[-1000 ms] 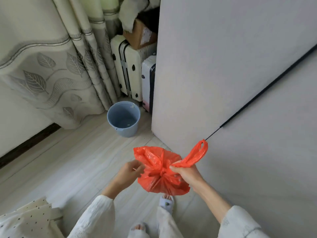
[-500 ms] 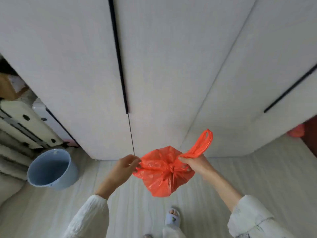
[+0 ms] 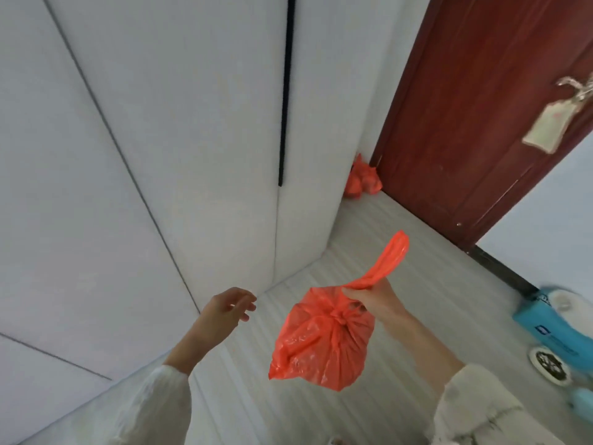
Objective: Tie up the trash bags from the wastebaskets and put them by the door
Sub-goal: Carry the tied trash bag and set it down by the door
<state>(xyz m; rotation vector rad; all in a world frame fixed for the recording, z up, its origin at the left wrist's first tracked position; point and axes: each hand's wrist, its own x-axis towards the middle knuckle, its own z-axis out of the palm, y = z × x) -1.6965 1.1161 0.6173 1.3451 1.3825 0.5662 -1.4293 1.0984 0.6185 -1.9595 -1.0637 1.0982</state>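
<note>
R hand (image 3: 377,298) fingers (image 3: 353,293) pinch one handle loop of the orange trash bag (image 3: 324,345) just above its knot; the loop's free end sticks up and to the right past the hand. Bag hangs in mid-air under that grip, off the floor, neck bunched and tied, body sagging down-left. L hand (image 3: 224,311) is apart from the bag, to its left, fingers loosely spread and holding nothing. Both arms in pale long sleeves, right sleeve (image 3: 475,409) at the lower right.

Further out: light striped floor (image 3: 401,226) below the bag. White wardrobe panels (image 3: 160,123) fill the left and centre, w/ a thin black handle strip (image 3: 285,91) running down one edge. Dark red door (image 3: 481,107) at upper right, metal handle w/ a paper tag (image 3: 545,126) hanging from it. In the corner btwn wardrobe and door, another orange bag (image 3: 362,178) sits on the floor, close to the door, well apart from the held one. Blue object (image 3: 545,322) at the right edge, blurred, can't tell what.
</note>
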